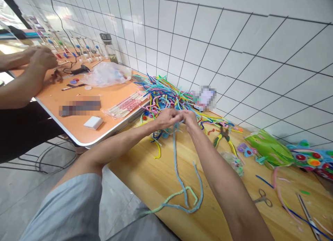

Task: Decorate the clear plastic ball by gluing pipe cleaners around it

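My left hand (166,118) and my right hand (189,119) meet over the wooden table (156,171), both pinched closed on the top ends of light blue pipe cleaners (179,171). The blue strands hang down from my fingers and curl on the table toward me, beside a pale green one (179,194). Just behind my hands lies a big tangled pile of coloured pipe cleaners (166,93).
Yellow-handled pliers (223,137), small scissors (262,198), a green bag (270,149) and colourful craft pieces (312,159) lie to the right. Left, another person's hands (41,59) work at an orange table (78,123) holding a plastic bag (106,74), a glue gun (80,70), a white box (93,122).
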The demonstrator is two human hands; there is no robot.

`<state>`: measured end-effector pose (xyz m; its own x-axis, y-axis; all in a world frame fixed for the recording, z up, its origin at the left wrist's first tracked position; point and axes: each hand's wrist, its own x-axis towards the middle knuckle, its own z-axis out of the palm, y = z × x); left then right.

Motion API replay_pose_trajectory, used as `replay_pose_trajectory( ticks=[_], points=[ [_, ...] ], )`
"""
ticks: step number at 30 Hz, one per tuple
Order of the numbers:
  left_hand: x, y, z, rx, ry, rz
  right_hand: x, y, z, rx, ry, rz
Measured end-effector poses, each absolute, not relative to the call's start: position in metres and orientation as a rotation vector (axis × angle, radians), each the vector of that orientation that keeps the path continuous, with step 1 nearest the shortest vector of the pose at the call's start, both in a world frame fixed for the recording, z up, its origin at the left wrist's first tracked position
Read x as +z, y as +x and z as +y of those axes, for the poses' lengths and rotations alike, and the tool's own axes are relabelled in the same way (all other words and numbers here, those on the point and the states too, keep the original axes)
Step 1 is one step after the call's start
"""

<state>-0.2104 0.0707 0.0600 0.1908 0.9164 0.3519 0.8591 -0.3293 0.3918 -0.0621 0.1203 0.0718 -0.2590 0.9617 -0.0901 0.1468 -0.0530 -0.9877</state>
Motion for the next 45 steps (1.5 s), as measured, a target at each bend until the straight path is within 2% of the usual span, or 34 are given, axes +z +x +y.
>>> replay_pose_trajectory(
  ticks=[4, 12, 19, 23, 26, 30, 33, 38, 42, 45],
  points=[
    [0.054, -0.223, 0.107, 0.910, 2.328, 1.948, 0.073, -0.053, 0.108, 1.344, -1.272, -1.383],
    [0.025, -0.241, 0.164, 0.599, 2.396, 1.977, 0.086, -0.003, 0.034, 1.336, -1.221, -1.322],
    [0.058, -0.238, 0.169, 0.577, 2.462, 1.957, 0.086, 0.069, -0.050, 1.464, -1.192, -1.291],
    [0.088, -0.207, 0.120, 0.741, 2.548, 1.927, 0.084, 0.111, -0.082, 1.409, -1.192, -1.240],
    [0.089, -0.162, 0.036, 0.620, 2.696, 1.446, 0.082, 0.138, -0.096, 1.369, -1.171, -1.226],
    [0.050, -0.099, -0.093, 0.425, 2.838, 0.949, 0.077, 0.162, -0.107, 1.360, -1.121, -1.210],
    [0.015, -0.086, -0.130, 0.318, 2.889, 0.822, 0.070, 0.171, -0.112, 1.389, -1.111, -1.233],
    [0.003, -0.143, -0.056, 0.242, 2.815, 1.206, 0.060, 0.182, -0.116, 1.460, -1.099, -1.273],
    [0.032, -0.196, 0.010, 0.259, 2.791, 1.393, 0.055, 0.187, -0.117, 1.477, -1.092, -1.263],
    [0.057, -0.200, 0.020, 0.344, 2.772, 1.497, 0.052, 0.189, -0.118, 1.485, -1.096, -1.253]
  ],
)
